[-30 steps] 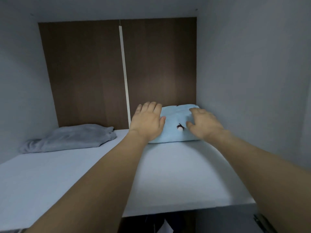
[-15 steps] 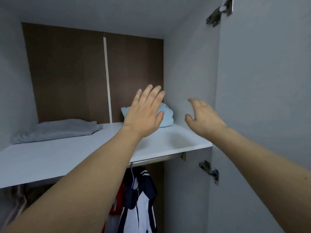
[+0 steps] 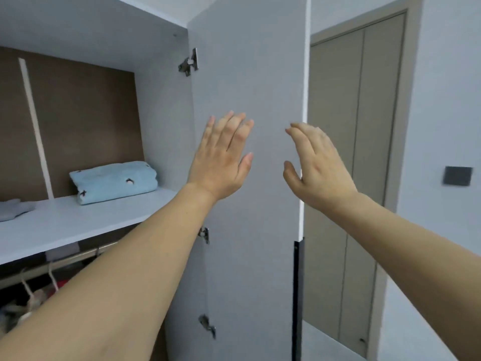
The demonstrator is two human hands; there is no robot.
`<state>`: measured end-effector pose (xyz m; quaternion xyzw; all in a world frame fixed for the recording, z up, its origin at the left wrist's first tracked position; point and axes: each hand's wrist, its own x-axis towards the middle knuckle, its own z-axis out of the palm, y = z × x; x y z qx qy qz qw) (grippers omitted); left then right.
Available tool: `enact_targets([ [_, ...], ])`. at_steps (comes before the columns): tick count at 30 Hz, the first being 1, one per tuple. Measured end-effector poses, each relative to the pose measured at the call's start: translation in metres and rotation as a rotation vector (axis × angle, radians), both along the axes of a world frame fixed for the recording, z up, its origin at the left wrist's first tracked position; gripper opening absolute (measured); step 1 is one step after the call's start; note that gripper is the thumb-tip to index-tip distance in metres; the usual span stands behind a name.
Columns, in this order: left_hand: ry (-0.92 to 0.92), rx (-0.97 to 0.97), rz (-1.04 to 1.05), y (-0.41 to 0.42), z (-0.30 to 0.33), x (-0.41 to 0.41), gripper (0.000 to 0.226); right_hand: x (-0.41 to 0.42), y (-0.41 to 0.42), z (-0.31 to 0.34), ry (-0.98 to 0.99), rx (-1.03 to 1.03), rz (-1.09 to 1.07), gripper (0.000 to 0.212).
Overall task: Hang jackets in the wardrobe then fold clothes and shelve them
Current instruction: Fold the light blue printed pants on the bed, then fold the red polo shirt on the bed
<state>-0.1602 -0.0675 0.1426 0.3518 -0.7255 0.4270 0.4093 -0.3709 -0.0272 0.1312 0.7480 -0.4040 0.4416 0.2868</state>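
Observation:
A folded light-blue garment [image 3: 114,181] with small dark marks lies on the white wardrobe shelf [image 3: 78,225], against the right wall. A folded grey garment [image 3: 13,211] shows at the shelf's left edge. My left hand [image 3: 221,162] is raised in front of the open wardrobe door [image 3: 250,87], fingers spread, holding nothing. My right hand [image 3: 317,168] is raised beside it at the door's outer edge, also empty with fingers apart. Below the shelf, hangers and hanging clothes [image 3: 31,300] show under the rail.
The open door carries metal hinges [image 3: 190,63] on its inner side. Beyond it to the right stands a beige closed room door [image 3: 359,152] and a dark wall switch [image 3: 458,175] on the white wall.
Both hands have left the blue garment and drawn back out of the wardrobe. The view has swung right, so the open door and the room now fill the frame.

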Motion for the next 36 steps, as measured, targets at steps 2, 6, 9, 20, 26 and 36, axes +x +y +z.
enact_targets([
  [2, -0.010, -0.005, -0.074, 0.011, 0.002, -0.056, 0.058, -0.051, 0.022, 0.000, -0.035, -0.017, -0.057, 0.058],
  [6, -0.003, 0.012, -0.208, 0.030, 0.003, -0.174, 0.057, -0.164, 0.066, -0.003, -0.116, 0.003, -0.196, 0.060],
  [9, 0.012, 0.047, -0.316, 0.044, -0.006, -0.268, 0.056, -0.253, 0.098, -0.013, -0.119, 0.057, -0.327, 0.058],
  [20, -0.175, 0.178, -0.666, 0.070, -0.069, -0.586, 0.055, -0.520, 0.183, -0.089, -0.246, 0.169, -0.708, 0.056],
  [26, -0.288, 0.246, -0.858, 0.063, -0.132, -0.762, 0.054, -0.664, 0.216, -0.156, -0.354, 0.284, -0.950, 0.054],
  [36, -0.539, 0.471, -1.142, 0.152, -0.253, -1.040, 0.057, -0.848, 0.334, -0.273, -0.606, 0.517, -1.282, 0.053],
])
